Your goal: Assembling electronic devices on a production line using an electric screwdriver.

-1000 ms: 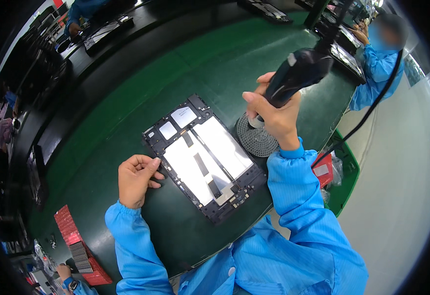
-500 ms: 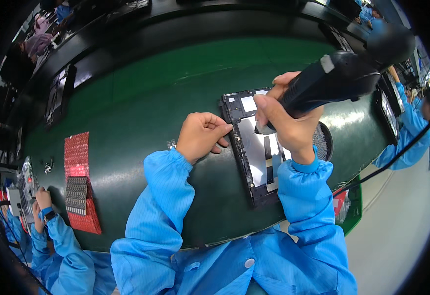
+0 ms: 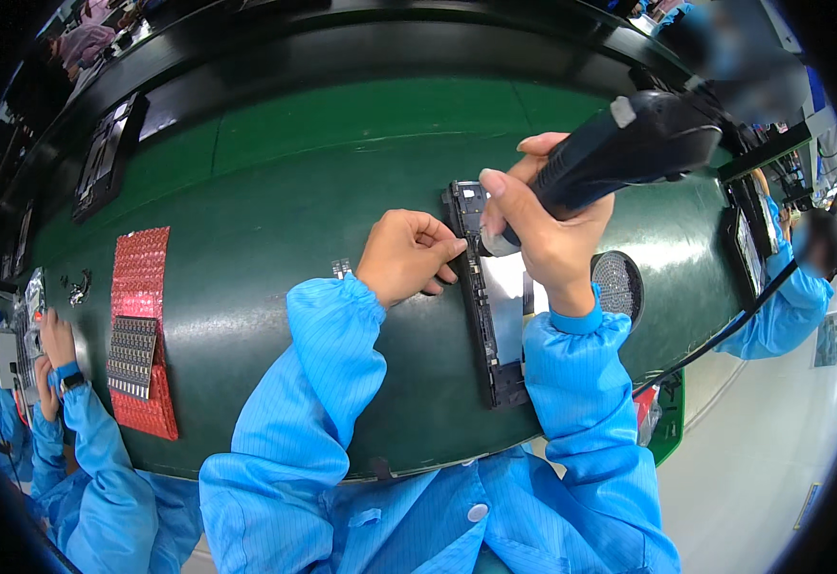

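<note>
My right hand point(image 3: 562, 239) is wrapped round a black electric screwdriver point(image 3: 619, 153), which slants down to the left. Its tip end is hidden behind my fingers, over the left side of a flat black electronic device housing point(image 3: 503, 320) with a silvery inner surface. My left hand point(image 3: 407, 256) is closed, thumb and forefinger pinched together at the housing's left edge, close to the screwdriver's lower end. Whatever lies between those fingertips is too small or hidden to make out. Several small metal pieces point(image 3: 341, 268) lie beside my left wrist. My right forearm covers part of the housing.
Right of my right wrist stands a round dish point(image 3: 617, 287) of small grey bits. Leftward lie a red bubble-wrap sheet point(image 3: 141, 268) and a dark tray of small parts point(image 3: 132, 356). A co-worker's hand point(image 3: 56, 337) is at far left; a black cable point(image 3: 725, 335) runs along the right.
My right hand and the screwdriver have shifted left across the housing, nearer its left edge and my left hand. My left hand stays pinched at that edge. The whole view has swung slightly.
</note>
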Motion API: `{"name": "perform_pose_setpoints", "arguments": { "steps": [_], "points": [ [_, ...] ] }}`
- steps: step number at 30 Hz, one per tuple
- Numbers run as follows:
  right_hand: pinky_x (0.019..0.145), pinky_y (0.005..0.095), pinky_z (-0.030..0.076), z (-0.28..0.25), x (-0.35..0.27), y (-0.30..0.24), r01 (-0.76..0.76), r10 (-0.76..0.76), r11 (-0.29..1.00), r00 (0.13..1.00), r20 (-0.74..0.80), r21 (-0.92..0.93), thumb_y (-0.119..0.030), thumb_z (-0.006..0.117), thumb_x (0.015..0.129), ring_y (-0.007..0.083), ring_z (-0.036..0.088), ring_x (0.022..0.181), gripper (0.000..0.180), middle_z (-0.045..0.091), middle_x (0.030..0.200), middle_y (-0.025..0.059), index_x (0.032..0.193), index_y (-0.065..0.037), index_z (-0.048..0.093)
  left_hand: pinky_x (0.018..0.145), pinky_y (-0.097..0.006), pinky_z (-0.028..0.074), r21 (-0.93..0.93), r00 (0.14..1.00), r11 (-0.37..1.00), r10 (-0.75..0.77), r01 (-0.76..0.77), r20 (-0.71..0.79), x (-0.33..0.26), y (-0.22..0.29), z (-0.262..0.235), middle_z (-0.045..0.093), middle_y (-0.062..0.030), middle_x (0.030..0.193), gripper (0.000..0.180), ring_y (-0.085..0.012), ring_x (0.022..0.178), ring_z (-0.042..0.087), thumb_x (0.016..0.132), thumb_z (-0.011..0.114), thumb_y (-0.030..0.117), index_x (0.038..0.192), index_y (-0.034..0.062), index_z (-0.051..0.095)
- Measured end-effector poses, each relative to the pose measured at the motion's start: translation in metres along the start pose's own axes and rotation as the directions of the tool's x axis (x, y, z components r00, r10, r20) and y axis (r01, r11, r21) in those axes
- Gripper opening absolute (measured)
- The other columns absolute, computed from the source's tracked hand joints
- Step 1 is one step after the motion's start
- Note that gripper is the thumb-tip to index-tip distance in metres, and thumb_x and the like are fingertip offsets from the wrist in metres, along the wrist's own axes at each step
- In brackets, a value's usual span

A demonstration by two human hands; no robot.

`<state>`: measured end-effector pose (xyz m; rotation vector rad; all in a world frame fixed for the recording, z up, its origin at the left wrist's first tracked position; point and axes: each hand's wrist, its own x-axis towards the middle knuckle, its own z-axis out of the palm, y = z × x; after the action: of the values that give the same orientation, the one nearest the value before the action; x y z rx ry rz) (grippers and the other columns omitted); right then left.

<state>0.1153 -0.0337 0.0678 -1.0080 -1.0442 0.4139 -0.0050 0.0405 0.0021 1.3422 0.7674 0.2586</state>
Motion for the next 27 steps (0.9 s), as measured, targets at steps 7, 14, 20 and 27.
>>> {"name": "perform_pose_setpoints", "arguments": {
  "steps": [7, 14, 20, 27],
  "points": [
    [0.046, 0.0220, 0.043, 0.001, 0.000, 0.009, -0.017, 0.017, 1.000, 1.000, -0.003, 0.000, 0.008, 0.068, 0.074, 0.0093, 0.056, 0.049, 0.025, 0.060, 0.060, 0.0042, 0.094, 0.006, 0.053, 0.046, -0.025, 0.052, 0.026, 1.000, 0.999, -0.025, 0.025, -0.008, -0.002, 0.003, 0.000, 0.064, -0.0086, 0.072, 0.016, -0.0135, 0.061, 0.064, 0.083, 0.065, 0.011, 0.085, -0.0037, 0.062],
    [0.048, 0.0261, 0.047, 0.000, -0.001, 0.010, 0.056, -0.034, 0.983, 0.991, 0.131, -0.173, 0.011, 0.066, 0.076, 0.0132, 0.055, 0.048, 0.032, 0.057, 0.061, 0.0078, 0.102, 0.002, 0.049, 0.044, -0.021, 0.048, 0.021, 1.000, 1.000, -0.016, 0.016, 0.004, 0.000, 0.001, -0.001, 0.063, -0.0061, 0.073, 0.014, -0.0105, 0.060, 0.062, 0.084, 0.065, 0.011, 0.085, -0.0020, 0.061],
    [0.049, 0.0241, 0.047, -0.001, -0.003, 0.014, 0.080, -0.045, 0.979, 0.981, 0.187, -0.186, 0.010, 0.066, 0.076, 0.0117, 0.055, 0.049, 0.034, 0.057, 0.061, 0.0075, 0.103, 0.002, 0.047, 0.044, -0.021, 0.048, -0.006, 1.000, 1.000, 0.000, 0.000, 0.018, -0.001, 0.000, -0.002, 0.063, -0.0055, 0.072, 0.011, -0.0105, 0.060, 0.062, 0.085, 0.062, 0.009, 0.083, -0.0008, 0.061],
    [0.049, 0.0253, 0.048, -0.005, -0.005, 0.016, 0.057, -0.028, 0.984, 0.985, 0.172, -0.168, 0.010, 0.066, 0.076, 0.0127, 0.056, 0.050, 0.037, 0.057, 0.062, 0.0080, 0.106, 0.000, 0.046, 0.044, -0.021, 0.049, 0.000, 1.000, 1.000, -0.001, 0.001, 0.014, -0.002, 0.000, 0.000, 0.063, -0.0058, 0.072, 0.011, -0.0109, 0.061, 0.063, 0.086, 0.061, 0.009, 0.083, -0.0011, 0.060]
  ]
}}
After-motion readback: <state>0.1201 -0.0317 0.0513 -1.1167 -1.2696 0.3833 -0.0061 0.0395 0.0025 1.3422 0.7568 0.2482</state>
